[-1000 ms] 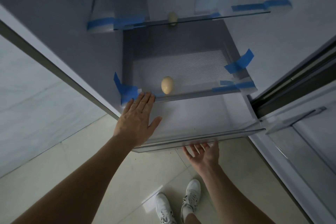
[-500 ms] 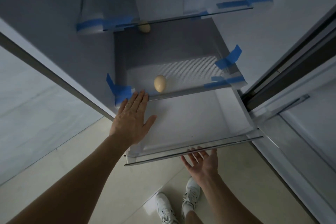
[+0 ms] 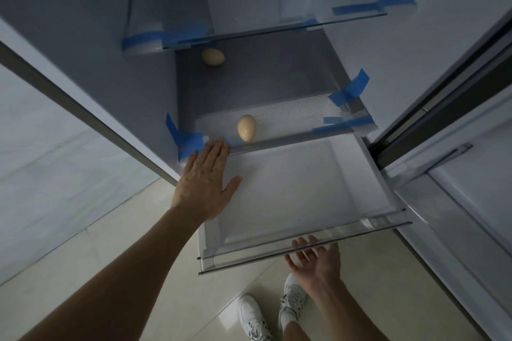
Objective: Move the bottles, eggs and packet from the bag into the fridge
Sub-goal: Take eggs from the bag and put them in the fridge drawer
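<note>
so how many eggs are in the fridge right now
2. One egg lies at the front edge of the ribbed shelf above the pulled-out drawer; the other egg sits farther back under the glass shelf. More may be hidden.

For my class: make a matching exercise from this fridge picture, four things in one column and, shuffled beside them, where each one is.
Things:
1. near egg
2. far egg
3. left hand
4. right hand

Places:
A. under the drawer's front edge
B. on the ribbed shelf above the drawer
C. flat over the drawer's left side
D. at the back, below a glass shelf

Pairs: 1-B, 2-D, 3-C, 4-A
</note>
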{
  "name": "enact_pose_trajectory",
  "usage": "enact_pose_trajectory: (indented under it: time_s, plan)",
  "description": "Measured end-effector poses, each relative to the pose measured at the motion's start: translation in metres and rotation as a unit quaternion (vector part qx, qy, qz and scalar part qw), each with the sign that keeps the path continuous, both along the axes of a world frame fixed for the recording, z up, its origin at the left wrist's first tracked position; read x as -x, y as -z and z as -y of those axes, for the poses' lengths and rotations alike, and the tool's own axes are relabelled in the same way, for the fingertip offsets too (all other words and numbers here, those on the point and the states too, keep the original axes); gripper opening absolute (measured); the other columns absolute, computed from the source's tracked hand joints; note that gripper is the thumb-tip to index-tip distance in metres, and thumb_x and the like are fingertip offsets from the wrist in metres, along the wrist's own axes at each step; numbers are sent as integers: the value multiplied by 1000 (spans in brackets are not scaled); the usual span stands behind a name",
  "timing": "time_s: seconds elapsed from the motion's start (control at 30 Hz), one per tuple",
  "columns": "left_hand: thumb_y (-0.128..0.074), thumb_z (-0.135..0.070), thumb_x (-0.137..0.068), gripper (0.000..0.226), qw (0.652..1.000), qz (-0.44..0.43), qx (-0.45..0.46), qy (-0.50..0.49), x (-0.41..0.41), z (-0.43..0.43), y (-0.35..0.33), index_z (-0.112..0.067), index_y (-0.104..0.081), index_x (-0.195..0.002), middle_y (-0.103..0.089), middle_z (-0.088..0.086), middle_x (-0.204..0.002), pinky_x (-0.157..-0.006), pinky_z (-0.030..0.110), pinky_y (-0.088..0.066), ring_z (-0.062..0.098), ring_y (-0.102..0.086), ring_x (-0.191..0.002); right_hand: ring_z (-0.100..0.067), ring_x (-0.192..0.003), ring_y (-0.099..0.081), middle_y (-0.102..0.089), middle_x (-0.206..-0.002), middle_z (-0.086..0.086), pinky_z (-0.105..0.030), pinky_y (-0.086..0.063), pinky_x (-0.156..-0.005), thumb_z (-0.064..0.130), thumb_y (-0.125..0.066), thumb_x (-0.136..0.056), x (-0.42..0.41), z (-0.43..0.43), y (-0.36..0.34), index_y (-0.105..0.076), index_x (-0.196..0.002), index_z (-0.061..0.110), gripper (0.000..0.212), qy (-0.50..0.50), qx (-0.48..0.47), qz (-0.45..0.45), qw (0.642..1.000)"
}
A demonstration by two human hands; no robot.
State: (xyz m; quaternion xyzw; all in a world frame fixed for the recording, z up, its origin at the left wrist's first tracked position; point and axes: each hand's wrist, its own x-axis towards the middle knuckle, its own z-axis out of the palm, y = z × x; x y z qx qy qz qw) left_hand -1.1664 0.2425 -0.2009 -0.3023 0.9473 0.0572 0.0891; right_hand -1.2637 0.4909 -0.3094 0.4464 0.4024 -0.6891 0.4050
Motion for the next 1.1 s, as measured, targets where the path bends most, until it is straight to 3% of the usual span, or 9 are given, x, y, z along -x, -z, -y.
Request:
enact_pose_trajectory:
  time_s: [0.2, 0.3, 0.4, 0.47, 0.53, 0.63, 0.73, 0.97, 1.1]
  plan:
    - [12, -72, -82, 86, 1000, -4, -5, 5, 0, 1, 1, -22, 21, -152, 24, -2, -160, -121, 37, 12, 18, 22, -149, -32, -109, -56, -58, -107, -15, -49, -41, -104, 53, -36, -103, 0, -12, -1, -53, -114, 11, 46, -43, -55, -28, 997]
    - [5, -73, -89, 83, 1000, -10, -9, 5, -1, 1, -2, -21, 19, -153, 20, -1, -163, -121, 37, 12, 18, 21, -149, -31, -87, -58, -57, -90, -11, -40, -49, -82, 30, -38, -106, 6, -33, -8, -55, -105, 12, 25, -84, -192, -128, 969]
    - [-10, -66, -96, 79, 1000, -12, -19, -2, 0, 0, -5, -20, 15, -155, 18, 0, -164, -122, 37, 11, 17, 21, -149, -22, -58, -50, -57, -69, -3, -24, -46, -47, 19, -44, -98, 15, -67, -19, -65, -82, 29, 28, -94, -310, -303, 896]
    - [-15, -65, -97, 80, 999, -34, -34, -10, 0, -1, -8, -20, 10, -157, 12, 0, -166, -123, 37, 9, 16, 17, -150, -16, -61, -58, -63, -78, -5, -28, -51, -56, 41, -51, -83, 17, -80, -39, -60, -82, 38, 10, -130, -380, -401, 823]
    - [-23, -65, -97, 80, 996, -70, -45, -31, 2, -2, -10, -19, -3, -159, -2, 1, -168, -124, 39, 3, 18, 4, -154, -17, -71, -63, -64, -82, -7, -35, -52, -72, 51, -50, -77, 21, -77, -64, -57, -86, 40, 16, -166, -395, -493, 757]
    - [-37, -64, -95, 74, 986, -136, -47, -87, 12, -3, -15, -18, -27, -153, -34, 5, -159, -121, 47, -19, 25, -30, -147, -1, -74, -60, -62, -79, 4, -10, -42, -64, 34, -52, -88, 33, -47, -106, -54, -88, 31, 4, -239, -337, -628, 660]
    - [-42, -66, -93, 74, 972, -171, -54, -151, 32, 0, -21, -19, -32, -149, -42, 7, -150, -113, 51, -29, 29, -38, -138, -1, -78, -59, -60, -84, 6, -7, -44, -65, 29, -54, -91, 53, -10, -122, -56, -98, 21, 11, -298, -290, -700, 581]
    - [-56, -66, -87, 82, 951, -207, -106, -205, 87, 10, -21, -20, -31, -150, -36, 12, -145, -109, 49, -36, 35, -40, -132, -12, -96, -61, -65, -105, -4, -19, -48, -85, 32, -61, -88, 105, 78, -122, -61, -108, 12, 28, -376, -233, -753, 487]
    - [-62, -63, -85, 77, 949, -213, -83, -216, 101, 16, -12, -18, -41, -143, -45, 10, -139, -103, 46, -38, 32, -45, -126, -17, -99, -62, -64, -109, -5, -27, -55, -83, 34, -61, -86, 129, 112, -122, -61, -112, 13, 33, -395, -227, -775, 437]
